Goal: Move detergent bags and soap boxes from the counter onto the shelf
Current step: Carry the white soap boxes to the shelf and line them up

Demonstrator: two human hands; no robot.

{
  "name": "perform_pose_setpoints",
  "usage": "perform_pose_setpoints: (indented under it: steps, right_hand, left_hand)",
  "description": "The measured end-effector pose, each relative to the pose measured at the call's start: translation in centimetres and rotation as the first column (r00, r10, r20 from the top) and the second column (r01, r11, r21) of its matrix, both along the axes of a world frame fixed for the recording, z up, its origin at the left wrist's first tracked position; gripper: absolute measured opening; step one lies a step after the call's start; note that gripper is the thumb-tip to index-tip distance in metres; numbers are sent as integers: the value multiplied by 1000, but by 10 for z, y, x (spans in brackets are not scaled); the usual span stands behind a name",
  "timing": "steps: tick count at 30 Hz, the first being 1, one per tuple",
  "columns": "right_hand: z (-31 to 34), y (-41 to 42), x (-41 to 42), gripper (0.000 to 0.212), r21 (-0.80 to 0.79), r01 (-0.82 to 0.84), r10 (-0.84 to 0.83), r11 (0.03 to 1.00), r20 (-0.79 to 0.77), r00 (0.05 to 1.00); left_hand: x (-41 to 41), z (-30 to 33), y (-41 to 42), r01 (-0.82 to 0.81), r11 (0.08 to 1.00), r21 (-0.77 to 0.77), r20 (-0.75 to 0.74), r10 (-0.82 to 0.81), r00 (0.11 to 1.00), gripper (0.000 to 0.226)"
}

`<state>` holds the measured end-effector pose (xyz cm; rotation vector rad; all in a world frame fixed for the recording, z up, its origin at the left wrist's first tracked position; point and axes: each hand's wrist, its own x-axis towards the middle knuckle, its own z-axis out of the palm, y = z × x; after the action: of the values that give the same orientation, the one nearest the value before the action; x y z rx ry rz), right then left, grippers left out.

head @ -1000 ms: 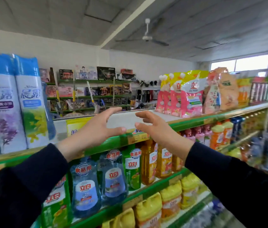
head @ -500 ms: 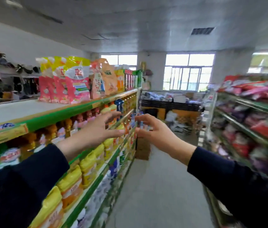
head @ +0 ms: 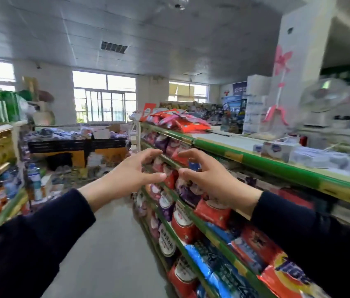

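Both hands, left hand (head: 131,179) and right hand (head: 210,181), are apart and hold nothing; reach right for the soap boxes (head: 277,150), I think.

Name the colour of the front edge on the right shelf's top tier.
Green, with yellow price strips, on the shelf edge; head view.

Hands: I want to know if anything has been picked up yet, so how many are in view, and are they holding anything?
2. The left hand and the right hand are raised side by side over the aisle, both holding nothing.
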<state>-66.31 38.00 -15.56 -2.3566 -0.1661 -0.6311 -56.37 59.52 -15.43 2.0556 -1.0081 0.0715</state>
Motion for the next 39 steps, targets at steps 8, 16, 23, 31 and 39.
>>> perform_pose_setpoints:
  steps: [8, 16, 23, 31, 39]
  right_hand:
    - [18, -143, -32, 47, -81, 260, -261, 962, 1, 965]
    - [34, -249, -42, 53, -142, 446, -448, 883, 25, 894]
    - [44, -301, -29, 69, -251, 561, -583, 789, -16, 813]
    - [44, -323, 12, 80, -289, 631, -686, 720, -161, 710]
    - [45, -341, 11, 46, -256, 724, -767, 641, -173, 618]
  left_hand:
    - [27, 10, -178, 248, 968, -24, 21, -248, 969, 74]
    - [47, 16, -297, 384, 923, -19, 50, -382, 923, 70]
    - [81, 18, -352, 430, 903, 8, 57, -430, 901, 73]
    - [134, 20, -407, 442, 897, 10, 16, -442, 897, 73]
    - [166, 18, -459, 488, 870, 65, 5, -489, 872, 62]
